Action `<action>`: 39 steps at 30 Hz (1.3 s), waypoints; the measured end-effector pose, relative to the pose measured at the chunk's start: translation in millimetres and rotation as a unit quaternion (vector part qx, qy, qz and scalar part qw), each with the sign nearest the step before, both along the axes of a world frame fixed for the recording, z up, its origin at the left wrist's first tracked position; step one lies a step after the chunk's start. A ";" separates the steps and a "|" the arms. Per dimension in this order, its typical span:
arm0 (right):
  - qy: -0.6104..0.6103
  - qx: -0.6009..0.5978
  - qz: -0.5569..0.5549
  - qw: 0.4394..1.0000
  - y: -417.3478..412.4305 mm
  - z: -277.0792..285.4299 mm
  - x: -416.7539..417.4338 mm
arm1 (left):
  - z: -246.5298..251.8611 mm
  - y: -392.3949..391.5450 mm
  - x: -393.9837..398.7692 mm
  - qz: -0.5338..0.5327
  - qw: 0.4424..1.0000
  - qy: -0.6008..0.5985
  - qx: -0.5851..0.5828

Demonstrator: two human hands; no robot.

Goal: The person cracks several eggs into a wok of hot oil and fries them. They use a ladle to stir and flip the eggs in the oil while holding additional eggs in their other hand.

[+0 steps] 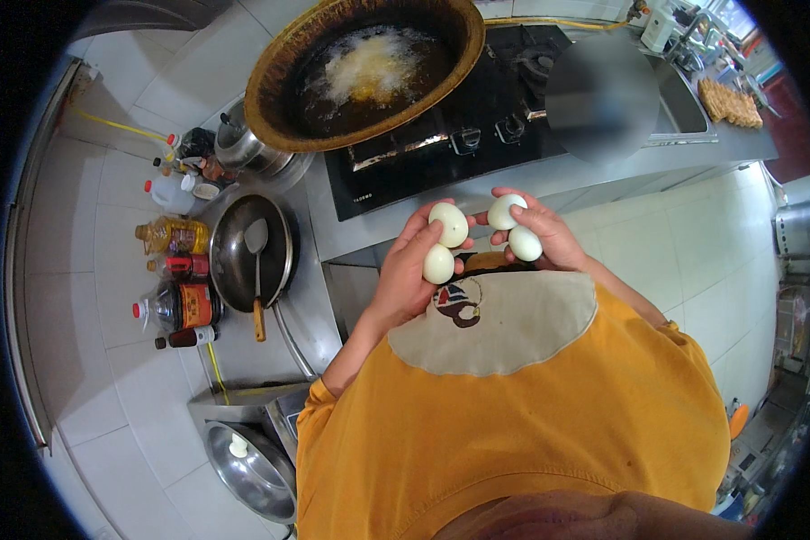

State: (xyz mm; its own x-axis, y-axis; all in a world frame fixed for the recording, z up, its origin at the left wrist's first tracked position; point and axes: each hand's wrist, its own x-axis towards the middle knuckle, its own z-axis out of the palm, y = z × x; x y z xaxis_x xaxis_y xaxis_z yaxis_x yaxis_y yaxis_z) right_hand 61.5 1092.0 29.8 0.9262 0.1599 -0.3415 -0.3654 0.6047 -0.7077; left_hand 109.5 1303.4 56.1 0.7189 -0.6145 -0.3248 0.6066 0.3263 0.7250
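Note:
Two peeled-looking white eggs, an upper one and a lower one, rest in my left hand, with the thumb across them. My right hand grips another pair, an upper egg and a lower egg. Both hands are close together in front of my apron, near the counter's front edge. Beyond them, a large wok sits over the black gas stove. Dark oil fills its bottom, and pale foam bubbles in the middle.
To the left, a frying pan holds a spatula, beside several bottles and a lidded metal pot. A steel bowl with a small white piece stands lower left. At right are a sink and a blurred round patch.

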 end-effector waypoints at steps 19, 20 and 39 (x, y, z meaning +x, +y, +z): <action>0.043 -0.015 0.026 0.999 1.8 -11.2 6.2 | -9.4 6.1 -2.0 -0.018 1.000 -0.007 -0.005; 0.041 -0.015 0.025 0.999 1.9 -11.3 6.4 | -9.4 6.0 -1.6 -0.019 1.000 -0.007 -0.006; 0.037 -0.018 0.024 0.999 -1.4 -13.9 11.7 | -10.5 0.8 2.7 -0.017 0.999 0.012 -0.025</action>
